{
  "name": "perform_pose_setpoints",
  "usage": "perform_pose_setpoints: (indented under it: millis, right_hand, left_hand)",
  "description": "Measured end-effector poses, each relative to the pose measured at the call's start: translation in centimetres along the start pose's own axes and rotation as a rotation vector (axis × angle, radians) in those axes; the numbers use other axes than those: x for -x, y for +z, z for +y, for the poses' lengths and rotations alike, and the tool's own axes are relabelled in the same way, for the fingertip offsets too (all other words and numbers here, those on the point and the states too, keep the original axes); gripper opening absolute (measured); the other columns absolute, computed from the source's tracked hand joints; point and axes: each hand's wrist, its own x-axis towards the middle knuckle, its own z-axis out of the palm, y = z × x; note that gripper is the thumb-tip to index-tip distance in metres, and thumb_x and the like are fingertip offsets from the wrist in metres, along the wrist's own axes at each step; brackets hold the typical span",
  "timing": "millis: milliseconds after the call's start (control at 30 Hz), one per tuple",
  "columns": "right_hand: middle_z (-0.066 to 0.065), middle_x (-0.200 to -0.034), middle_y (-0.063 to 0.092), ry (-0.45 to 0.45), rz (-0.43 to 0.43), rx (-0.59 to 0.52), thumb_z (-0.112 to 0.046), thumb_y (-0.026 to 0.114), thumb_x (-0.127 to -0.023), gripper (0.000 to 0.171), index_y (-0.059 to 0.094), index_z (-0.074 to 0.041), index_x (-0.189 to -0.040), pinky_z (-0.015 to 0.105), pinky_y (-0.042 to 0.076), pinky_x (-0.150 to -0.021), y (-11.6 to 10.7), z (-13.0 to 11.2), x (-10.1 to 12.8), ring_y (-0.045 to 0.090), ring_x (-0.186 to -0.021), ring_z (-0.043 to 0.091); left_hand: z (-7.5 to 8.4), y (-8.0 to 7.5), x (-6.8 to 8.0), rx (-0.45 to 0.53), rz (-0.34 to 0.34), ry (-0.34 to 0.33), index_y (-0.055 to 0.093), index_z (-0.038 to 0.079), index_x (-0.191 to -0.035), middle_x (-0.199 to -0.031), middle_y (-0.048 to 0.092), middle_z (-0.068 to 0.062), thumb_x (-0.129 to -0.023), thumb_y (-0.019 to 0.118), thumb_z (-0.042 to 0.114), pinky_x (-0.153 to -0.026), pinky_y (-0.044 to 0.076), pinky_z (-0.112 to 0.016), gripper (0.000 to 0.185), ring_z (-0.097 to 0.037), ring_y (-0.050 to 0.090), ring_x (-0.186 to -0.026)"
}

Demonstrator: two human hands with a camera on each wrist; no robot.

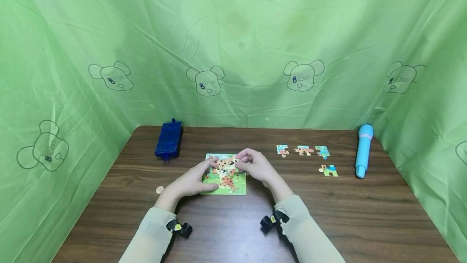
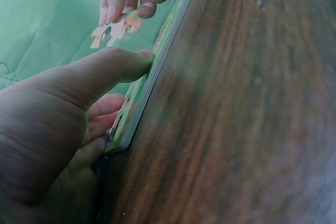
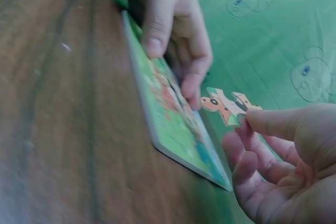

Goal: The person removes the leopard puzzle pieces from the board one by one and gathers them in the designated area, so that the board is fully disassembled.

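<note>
A jigsaw board [image 1: 238,184] with a spotted cartoon animal on green ground lies flat on the brown table. My left hand [image 1: 193,178] rests over its left side, thumb [image 2: 126,65] extended onto the board's near part and the other fingers spread toward the far left. Above the board's far right, my right hand [image 1: 255,167] pinches a puzzle piece [image 3: 226,106] between thumb and fingertips. Orange, white and green patches show on that piece in both wrist views. The left hand hides part of the picture.
Several loose puzzle pieces [image 1: 304,150] lie to the right of the board. A blue microphone-shaped toy [image 1: 363,151] stands out at the far right, and a dark blue box [image 1: 169,139] is at the back left. A small round pale disc [image 1: 159,189] sits near my left wrist.
</note>
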Motion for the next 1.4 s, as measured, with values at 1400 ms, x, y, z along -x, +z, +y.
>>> perform_pose_setpoints:
  millis: [1400]
  right_hand:
    - [0.017, -0.106, 0.080, -0.005, 0.150, 0.070, -0.011, 0.078, -0.102, 0.033, 0.069, 0.005, -0.130, 0.032, 0.061, -0.069, -15.8, -1.3, 6.0, 0.076, -0.080, 0.019]
  left_hand:
    - [0.1, 0.1, 0.1, 0.039, 0.007, -0.010, 0.057, 0.018, -0.147, -0.176, 0.037, -0.001, -0.093, 0.089, 0.041, -0.128, 0.031, -0.062, 0.067, -0.035, 0.034, -0.162]
